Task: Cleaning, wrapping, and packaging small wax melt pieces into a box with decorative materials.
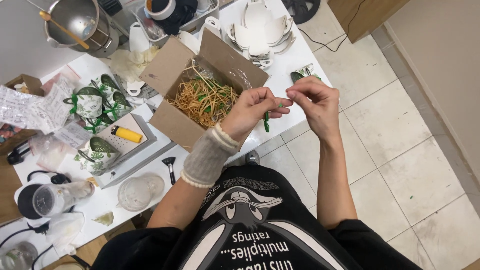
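A green ribbon (pixel 267 121) hangs in a short strip between both hands above the table edge, held up close so the fingers can work it. The left hand (pixel 251 111), wrist wrapped in a grey knit cuff (pixel 207 156), pinches its upper end; the right hand (pixel 314 100) closes thumb and forefinger just beside it. Beyond, an open cardboard box (pixel 172 122) of straw-like filling with more green pieces sits within reach. Farther left stand small leaf-printed parcels (pixel 90 102) tied with green bows.
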